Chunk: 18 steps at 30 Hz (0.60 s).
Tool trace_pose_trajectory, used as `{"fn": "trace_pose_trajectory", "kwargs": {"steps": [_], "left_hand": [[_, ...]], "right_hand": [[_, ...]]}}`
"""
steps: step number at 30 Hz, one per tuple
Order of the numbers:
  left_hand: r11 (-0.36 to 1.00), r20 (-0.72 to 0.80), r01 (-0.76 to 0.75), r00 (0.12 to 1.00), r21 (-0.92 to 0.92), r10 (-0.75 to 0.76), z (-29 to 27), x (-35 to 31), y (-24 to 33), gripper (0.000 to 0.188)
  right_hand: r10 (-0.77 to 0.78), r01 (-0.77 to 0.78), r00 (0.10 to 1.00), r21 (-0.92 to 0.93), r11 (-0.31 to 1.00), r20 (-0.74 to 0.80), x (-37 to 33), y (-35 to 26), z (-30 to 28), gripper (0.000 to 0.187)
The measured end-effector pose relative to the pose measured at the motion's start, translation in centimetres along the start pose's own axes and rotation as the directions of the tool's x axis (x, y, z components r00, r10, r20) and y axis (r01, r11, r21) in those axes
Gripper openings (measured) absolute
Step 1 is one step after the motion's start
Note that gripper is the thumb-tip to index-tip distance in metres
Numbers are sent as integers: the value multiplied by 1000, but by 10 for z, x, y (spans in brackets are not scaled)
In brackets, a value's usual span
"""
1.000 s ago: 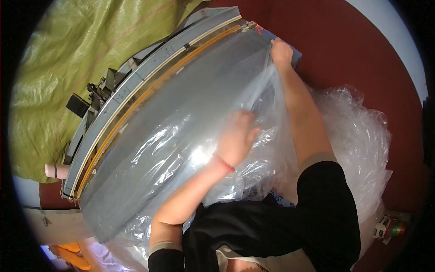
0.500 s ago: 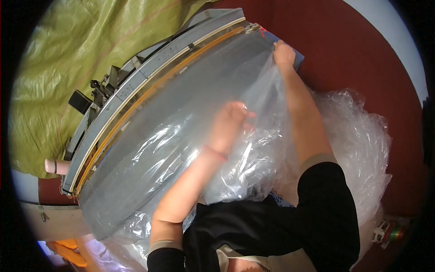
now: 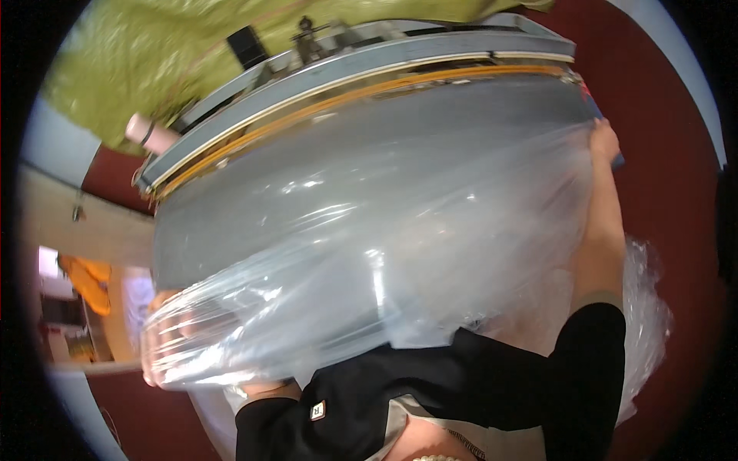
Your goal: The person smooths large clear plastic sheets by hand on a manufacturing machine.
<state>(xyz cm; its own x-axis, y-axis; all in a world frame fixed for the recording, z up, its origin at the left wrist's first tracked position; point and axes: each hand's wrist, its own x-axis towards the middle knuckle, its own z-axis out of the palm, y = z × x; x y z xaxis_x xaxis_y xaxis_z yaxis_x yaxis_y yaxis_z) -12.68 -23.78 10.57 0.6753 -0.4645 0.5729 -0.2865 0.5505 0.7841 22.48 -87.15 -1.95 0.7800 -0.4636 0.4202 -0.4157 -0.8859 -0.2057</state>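
A wide sheet of clear plastic film (image 3: pixel 430 230) stretches in front of me, pulled into shiny creases toward its left end. My left hand (image 3: pixel 157 342) is at that end, its fingers closed on the film and partly seen through it. Far to the right, my right hand (image 3: pixel 605 141) pinches the film's edge at the corner of a grey work surface (image 3: pixel 207 238). The film lies over much of this surface. Along the far side runs a long grey metal frame (image 3: pixel 346 69) with an orange strip (image 3: pixel 361 96) beside it.
A pink cylinder (image 3: pixel 150 134) with a dark band sits by the frame's left end. Yellow-green sheeting (image 3: pixel 169 54) covers the area behind. More crumpled plastic (image 3: pixel 646 330) hangs at my right, above a dark red floor (image 3: pixel 676 230). Orange items (image 3: pixel 91 286) lie at the left.
My left hand has moved from mid-film, where it was blurred, to the far left end and closed on the film. The film is now spread wider. My view has turned left.
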Motion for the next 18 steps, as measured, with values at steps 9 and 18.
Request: {"fn": "trace_pose_trajectory", "kwargs": {"steps": [9,18], "left_hand": [[826,-734,455,674,332,-76,45,-106,-55,62],[980,-956,-95,225,172,190,-57,-241,-53,36]], "right_hand": [[-32,32,999,-57,998,-5,2,7,9,35],[-75,76,997,-65,995,18,12,13,21,35]]}}
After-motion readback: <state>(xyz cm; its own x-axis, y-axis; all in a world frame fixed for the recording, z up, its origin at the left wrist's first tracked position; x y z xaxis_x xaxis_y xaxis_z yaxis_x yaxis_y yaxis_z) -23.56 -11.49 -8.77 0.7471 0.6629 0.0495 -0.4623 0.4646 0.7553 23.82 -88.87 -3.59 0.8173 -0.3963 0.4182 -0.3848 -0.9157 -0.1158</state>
